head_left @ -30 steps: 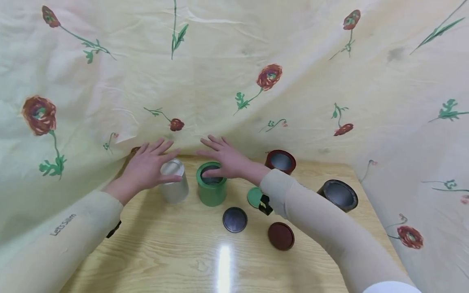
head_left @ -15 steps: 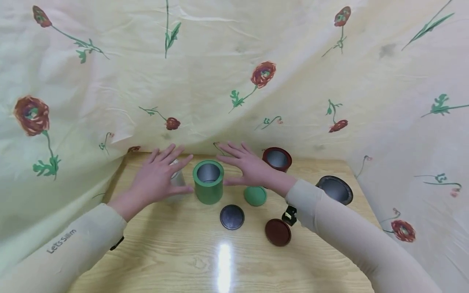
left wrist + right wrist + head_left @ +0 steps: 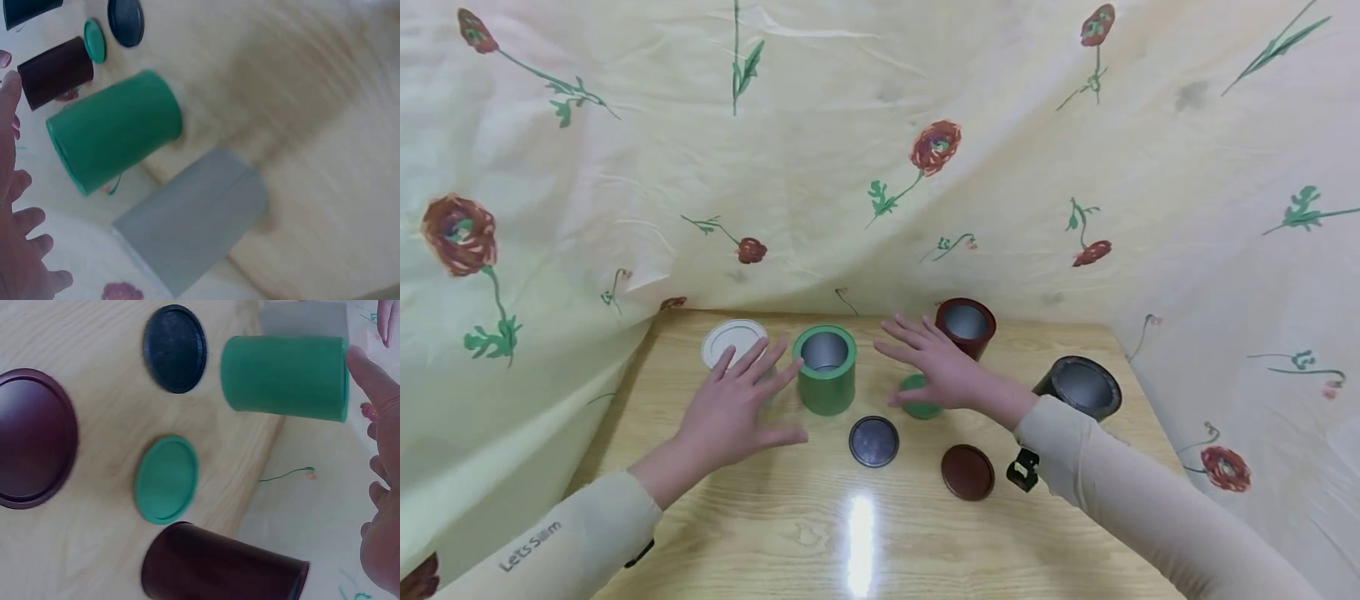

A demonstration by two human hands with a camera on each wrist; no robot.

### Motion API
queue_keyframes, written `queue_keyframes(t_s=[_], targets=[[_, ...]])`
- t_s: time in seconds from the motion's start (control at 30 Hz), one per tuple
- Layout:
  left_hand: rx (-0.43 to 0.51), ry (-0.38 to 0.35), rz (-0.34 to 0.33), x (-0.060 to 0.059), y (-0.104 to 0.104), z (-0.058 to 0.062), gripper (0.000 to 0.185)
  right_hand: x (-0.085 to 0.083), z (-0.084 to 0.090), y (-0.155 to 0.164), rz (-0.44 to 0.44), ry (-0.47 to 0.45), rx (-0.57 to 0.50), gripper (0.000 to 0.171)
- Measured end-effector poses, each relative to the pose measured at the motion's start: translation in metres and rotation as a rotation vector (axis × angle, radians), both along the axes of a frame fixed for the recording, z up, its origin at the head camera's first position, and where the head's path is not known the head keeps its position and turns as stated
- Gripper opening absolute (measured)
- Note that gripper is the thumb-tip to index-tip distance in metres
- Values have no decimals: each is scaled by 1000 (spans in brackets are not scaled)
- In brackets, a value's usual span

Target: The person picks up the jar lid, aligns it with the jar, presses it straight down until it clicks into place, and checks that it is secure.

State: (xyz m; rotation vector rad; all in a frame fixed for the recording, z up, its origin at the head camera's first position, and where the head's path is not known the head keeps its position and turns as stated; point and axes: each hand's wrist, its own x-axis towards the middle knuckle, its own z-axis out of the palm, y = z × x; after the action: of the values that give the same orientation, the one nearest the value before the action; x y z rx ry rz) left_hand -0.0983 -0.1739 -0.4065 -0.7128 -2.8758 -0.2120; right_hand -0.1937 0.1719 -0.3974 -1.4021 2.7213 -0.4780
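Observation:
My left hand (image 3: pixel 733 408) hovers with fingers spread, nearest the white canister, whose white lid (image 3: pixel 722 337) shows on top while its body is mostly behind the hand. That body (image 3: pixel 194 219) looks plain and upright-sided in the left wrist view. My right hand (image 3: pixel 951 367), fingers also spread, hangs over the green lid (image 3: pixel 922 412), partly covering it. Between the hands stands a green canister (image 3: pixel 826 393) with its top uncovered. Neither hand holds anything.
A dark red canister (image 3: pixel 964 340) stands uncovered at the back right, and a black one (image 3: pixel 1078 392) farther right. A black lid (image 3: pixel 874 442) and a dark red lid (image 3: pixel 967 472) lie on the wooden table (image 3: pixel 760 517). Floral cloth (image 3: pixel 820 167) hangs behind.
Both hands have drawn back toward the person. The right hand has moved rightward, off the green canister, and the left has lowered, uncovering the white lid. The view has shifted slightly.

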Motion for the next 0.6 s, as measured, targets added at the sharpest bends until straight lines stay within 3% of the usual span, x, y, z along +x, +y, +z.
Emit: queue_keyframes(t_s=[0.2, 0.37, 0.6], targets=[[25, 8, 22, 19, 5, -34, 105, 6, -19, 8, -15, -17, 19, 88], [53, -37, 50, 28, 16, -60, 103, 9, -40, 14, -8, -31, 34, 90], [118, -137, 144, 37, 37, -86, 101, 13, -62, 18, 21, -57, 44, 94]])
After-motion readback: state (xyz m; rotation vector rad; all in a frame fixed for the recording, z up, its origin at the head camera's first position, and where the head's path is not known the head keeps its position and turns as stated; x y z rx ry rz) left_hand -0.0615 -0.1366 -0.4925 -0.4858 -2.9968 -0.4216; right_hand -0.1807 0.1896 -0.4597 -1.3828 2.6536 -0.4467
